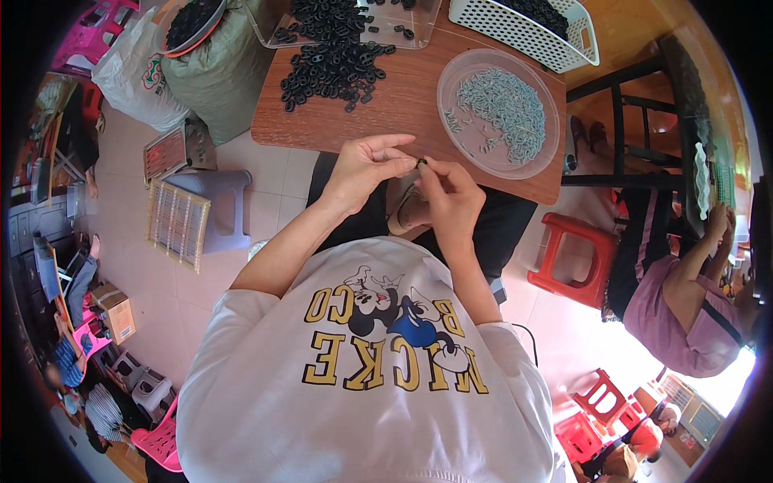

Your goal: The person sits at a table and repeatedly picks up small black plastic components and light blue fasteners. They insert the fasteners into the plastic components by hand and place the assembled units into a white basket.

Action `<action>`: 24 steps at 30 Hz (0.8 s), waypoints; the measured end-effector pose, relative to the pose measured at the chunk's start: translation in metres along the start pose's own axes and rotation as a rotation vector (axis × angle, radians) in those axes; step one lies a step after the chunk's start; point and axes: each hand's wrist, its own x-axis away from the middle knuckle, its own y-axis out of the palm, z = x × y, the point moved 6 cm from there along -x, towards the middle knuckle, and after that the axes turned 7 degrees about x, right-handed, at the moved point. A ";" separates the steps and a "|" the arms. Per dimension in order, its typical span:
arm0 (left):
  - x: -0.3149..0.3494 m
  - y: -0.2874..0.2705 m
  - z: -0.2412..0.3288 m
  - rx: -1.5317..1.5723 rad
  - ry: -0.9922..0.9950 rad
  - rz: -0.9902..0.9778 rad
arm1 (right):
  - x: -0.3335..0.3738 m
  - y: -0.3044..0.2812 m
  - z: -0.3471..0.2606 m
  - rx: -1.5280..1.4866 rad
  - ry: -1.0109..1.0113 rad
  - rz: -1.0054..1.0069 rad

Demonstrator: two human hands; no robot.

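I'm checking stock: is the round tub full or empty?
Neither: the round tub is partly filled; silvery screw-like pieces heap toward its right, leaving bare patches.

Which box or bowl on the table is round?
The clear tub of little blue-grey pieces, beside the white basket. Its rim makes a circle; that basket and the clear bin of black pieces have corners.
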 end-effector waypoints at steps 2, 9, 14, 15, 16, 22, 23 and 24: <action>0.000 0.005 0.005 0.006 0.017 -0.004 | 0.001 0.005 0.024 -0.371 0.364 -0.074; 0.001 0.013 0.001 0.100 0.011 0.011 | -0.002 0.000 0.026 -0.530 0.383 0.000; 0.001 0.018 -0.003 0.043 0.014 0.034 | -0.001 -0.002 0.020 -0.482 0.345 -0.012; 0.001 0.018 -0.004 0.055 0.019 0.035 | -0.001 -0.002 0.019 -0.469 0.340 -0.014; 0.001 0.018 -0.005 0.063 0.017 0.036 | 0.000 -0.003 0.018 -0.457 0.334 -0.011; 0.001 0.013 -0.004 0.113 0.013 0.049 | 0.002 -0.010 0.019 -0.449 0.327 0.021; 0.001 0.011 -0.003 0.096 0.015 0.054 | 0.001 -0.012 0.019 -0.456 0.328 0.024; 0.001 0.010 -0.002 0.080 0.018 0.059 | 0.001 -0.014 0.018 -0.462 0.330 0.026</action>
